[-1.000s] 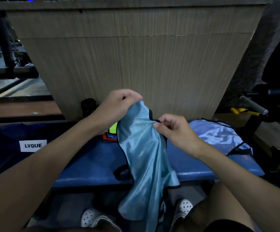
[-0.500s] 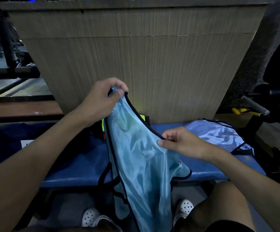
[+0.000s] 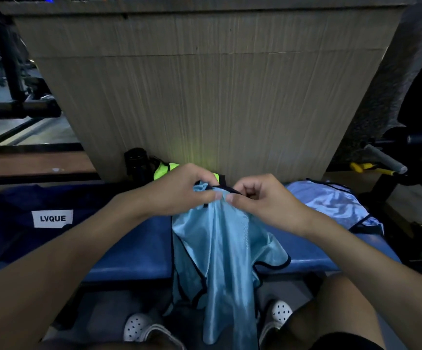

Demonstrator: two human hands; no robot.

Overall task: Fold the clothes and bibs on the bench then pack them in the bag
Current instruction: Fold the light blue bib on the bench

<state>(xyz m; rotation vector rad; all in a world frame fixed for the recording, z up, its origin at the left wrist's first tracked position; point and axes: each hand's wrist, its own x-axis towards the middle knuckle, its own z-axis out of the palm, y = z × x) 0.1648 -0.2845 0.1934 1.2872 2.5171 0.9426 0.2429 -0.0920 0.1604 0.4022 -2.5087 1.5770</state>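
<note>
A light blue bib (image 3: 220, 253) with black trim hangs from both my hands over the front edge of the blue padded bench (image 3: 134, 253). My left hand (image 3: 179, 190) pinches its top edge, and my right hand (image 3: 260, 198) pinches the same edge right beside it, thumbs almost touching. A second light blue bib (image 3: 331, 200) lies crumpled on the bench at the right. A neon yellow bib (image 3: 164, 170) shows behind my left hand. The dark navy bag (image 3: 28, 213) with a white "LVQUE" label lies on the bench at the left.
A tall wood-grain panel (image 3: 204, 97) stands just behind the bench. A black bottle (image 3: 136, 160) sits at its foot. Dark gym equipment frames (image 3: 15, 107) stand at the left and right. My white perforated shoes (image 3: 139, 327) are on the floor below.
My left hand has come down and my right hand has risen, so both now meet at the bib's top edge. The bib hangs bunched narrower than before.
</note>
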